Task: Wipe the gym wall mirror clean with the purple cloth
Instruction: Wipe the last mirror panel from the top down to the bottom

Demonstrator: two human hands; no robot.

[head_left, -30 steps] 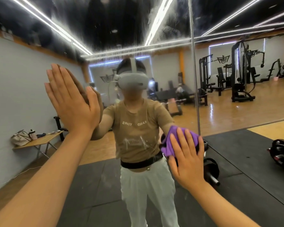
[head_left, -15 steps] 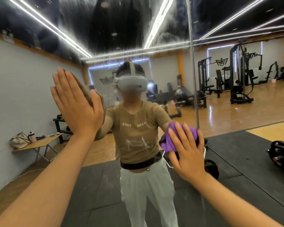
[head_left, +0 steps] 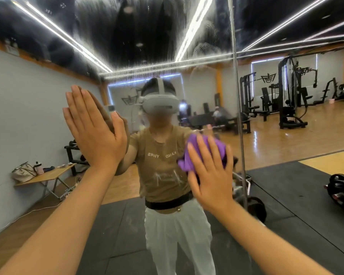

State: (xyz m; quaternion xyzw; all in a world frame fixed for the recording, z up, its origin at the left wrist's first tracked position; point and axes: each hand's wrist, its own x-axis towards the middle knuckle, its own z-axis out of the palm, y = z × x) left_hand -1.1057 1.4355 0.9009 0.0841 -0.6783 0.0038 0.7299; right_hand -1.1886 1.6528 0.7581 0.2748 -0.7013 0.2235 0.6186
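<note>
The wall mirror [head_left: 187, 46] fills the view, with smeared streaks across its upper part and a vertical seam [head_left: 237, 108] right of centre. My left hand [head_left: 93, 132] lies flat against the glass with straight fingers, at left of centre. My right hand [head_left: 209, 175] presses the bunched purple cloth [head_left: 191, 153] against the glass with straight fingers, just left of the seam, at chest height of my reflection. Most of the cloth is hidden under the hand.
The mirror reflects the gym: a folding table [head_left: 46, 175] with a bag at left, weight machines [head_left: 290, 96] at right, dumbbells [head_left: 342, 187] on black floor mats at far right, and a person in a brown shirt with a headset in the middle.
My right hand has slid the cloth upward on the glass, staying just left of the seam. The left hand stays flat against the mirror.
</note>
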